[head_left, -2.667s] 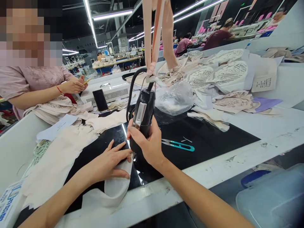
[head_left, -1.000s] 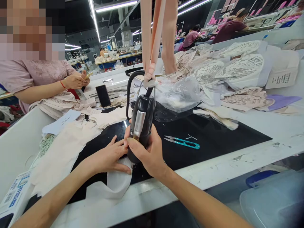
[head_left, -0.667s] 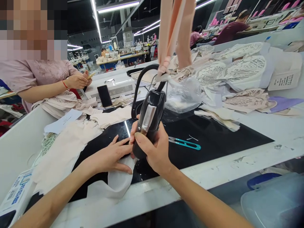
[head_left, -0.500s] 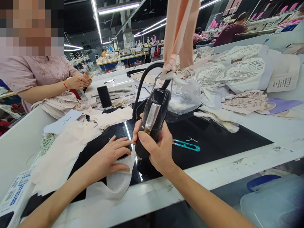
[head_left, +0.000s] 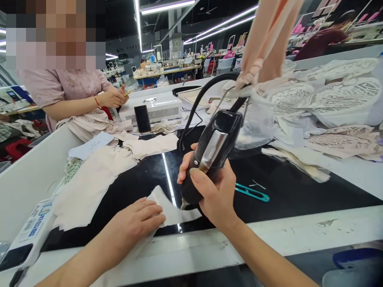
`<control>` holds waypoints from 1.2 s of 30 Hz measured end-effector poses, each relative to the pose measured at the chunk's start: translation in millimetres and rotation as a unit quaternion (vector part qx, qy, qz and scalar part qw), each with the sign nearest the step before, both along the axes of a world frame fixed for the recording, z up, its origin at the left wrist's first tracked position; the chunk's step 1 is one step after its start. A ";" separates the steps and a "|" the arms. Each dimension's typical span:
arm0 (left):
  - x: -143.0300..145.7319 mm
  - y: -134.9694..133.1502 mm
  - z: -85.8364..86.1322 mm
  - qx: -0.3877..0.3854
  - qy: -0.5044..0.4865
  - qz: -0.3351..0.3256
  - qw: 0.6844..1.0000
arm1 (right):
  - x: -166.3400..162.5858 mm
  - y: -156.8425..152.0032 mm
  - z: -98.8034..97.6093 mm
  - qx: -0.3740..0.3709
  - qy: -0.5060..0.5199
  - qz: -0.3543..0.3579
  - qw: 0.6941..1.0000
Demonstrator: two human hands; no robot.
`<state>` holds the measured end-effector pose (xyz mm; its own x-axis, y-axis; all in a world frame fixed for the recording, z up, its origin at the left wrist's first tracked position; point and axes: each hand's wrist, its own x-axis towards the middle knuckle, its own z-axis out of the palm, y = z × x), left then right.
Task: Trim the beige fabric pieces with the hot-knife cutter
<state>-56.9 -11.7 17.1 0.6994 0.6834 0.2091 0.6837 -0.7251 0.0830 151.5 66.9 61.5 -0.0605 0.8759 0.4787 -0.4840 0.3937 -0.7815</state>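
R hand (head_left: 214,195) is closed tight round the lower body of a black handheld electric tool (head_left: 214,149), thumb up the front just below its silver lever. The tool tilts to the right and hangs from peach fabric straps (head_left: 266,44) tied at its top, next to its black cord. Its tip touches the small white cut fabric piece (head_left: 172,211), which lies on the glossy black surface (head_left: 299,191) near the front edge. L hand (head_left: 134,221) lies open and flat, palm down on the left part of that piece, gripping nothing.

Teal thread snips (head_left: 251,192) lie just right of the R hand. A pale beige fabric stack (head_left: 92,183) sits to the left, white lace cut pieces (head_left: 344,95) at far right. Opposite, a person in a pink top (head_left: 68,87) stands by a white metal box (head_left: 155,105) w/ a black phone (head_left: 142,118) leaning on it.
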 end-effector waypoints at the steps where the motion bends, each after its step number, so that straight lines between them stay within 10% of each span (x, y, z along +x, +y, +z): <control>1: -5.8 2.2 0.5 -0.006 -0.003 -0.011 1.000 | 0.1 -0.6 0.2 0.006 0.002 0.003 1.000; 14: 9.2 44.3 -9.9 -0.006 -0.063 0.081 0.995 | 5.5 -4.9 -6.7 0.005 -0.023 0.001 1.000; 36: 4.6 30.4 -21.7 0.036 -0.057 0.065 0.996 | 17.0 -2.1 2.8 0.014 -0.054 -0.015 0.998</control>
<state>-52.3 18.7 -4.6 0.5745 0.7474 0.3338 0.7613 -0.6377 0.1175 168.5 64.8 64.3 -0.0866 0.8647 0.4947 -0.3858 0.4287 -0.8169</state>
